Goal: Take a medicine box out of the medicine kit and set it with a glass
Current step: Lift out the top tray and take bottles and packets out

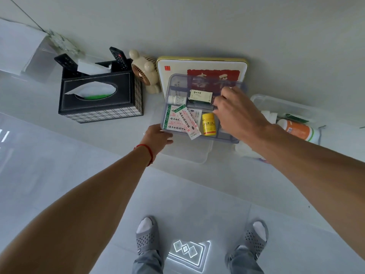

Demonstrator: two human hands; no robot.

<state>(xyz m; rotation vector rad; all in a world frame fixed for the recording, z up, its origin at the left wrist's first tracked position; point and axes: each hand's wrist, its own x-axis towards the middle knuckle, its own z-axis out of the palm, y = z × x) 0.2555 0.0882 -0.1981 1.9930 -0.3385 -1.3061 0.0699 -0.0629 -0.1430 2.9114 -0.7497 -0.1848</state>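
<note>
We're at the pick step: our left hand rests flat against the medicine kit front corner, fingers straight; our right hand reaches in, fingers curled, touching the green medicine box at the back, grip not confirmed. Next: pinch, lift clear of the rim. No glass visible; open bench on the left.

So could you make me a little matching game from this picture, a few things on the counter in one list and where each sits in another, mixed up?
Things:
1. yellow bottle
2. tissue box
3. small fan
4. left hand

Places:
A. between the tissue box and the flat tin
B. at the near left corner of the medicine kit
C. inside the kit's tray, front row
D. far left, with remote controls standing behind it

Pairs: 1-C, 2-D, 3-A, 4-B
</note>
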